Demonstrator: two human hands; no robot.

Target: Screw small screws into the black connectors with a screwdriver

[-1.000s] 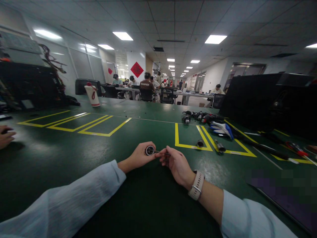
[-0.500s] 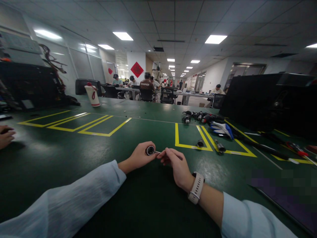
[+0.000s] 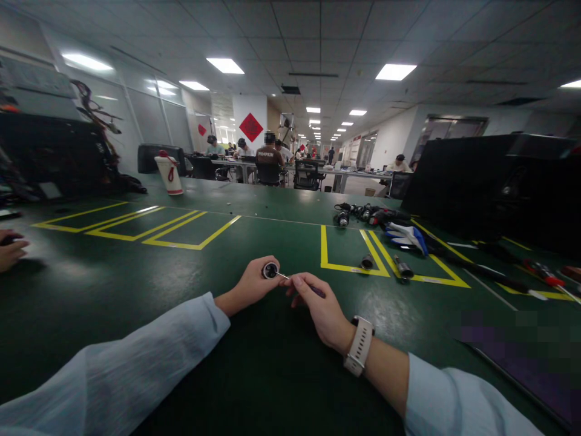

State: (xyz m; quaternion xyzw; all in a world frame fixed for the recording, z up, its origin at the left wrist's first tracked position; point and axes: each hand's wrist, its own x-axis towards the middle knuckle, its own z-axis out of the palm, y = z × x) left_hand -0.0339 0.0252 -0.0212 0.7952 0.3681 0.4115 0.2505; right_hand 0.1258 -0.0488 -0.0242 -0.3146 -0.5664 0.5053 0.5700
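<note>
My left hand (image 3: 252, 283) is closed around a small round metal-rimmed part (image 3: 270, 270) with a dark inside, its open face turned toward me. My right hand (image 3: 320, 303) pinches a thin screwdriver (image 3: 319, 292) with a dark handle. The slim shaft points left, and its tip meets the face of the round part; whether it sits on a screw is too small to tell. Both hands are just above the green table, close together. To the right, a short dark metal cylinder (image 3: 367, 261) and a longer metal tube (image 3: 403, 267) lie by the yellow tape lines.
A white cup (image 3: 169, 174) stands at the back left. Gloves (image 3: 406, 237) and cabled connectors (image 3: 342, 217) lie back right, near a red-handled screwdriver (image 3: 547, 275). A dark flat panel (image 3: 521, 375) is at lower right. Another person's hand (image 3: 9, 249) shows at the left edge.
The round part has shifted slightly left and turned its face more toward me. My right hand has tilted, so more of the screwdriver's shaft and handle shows.
</note>
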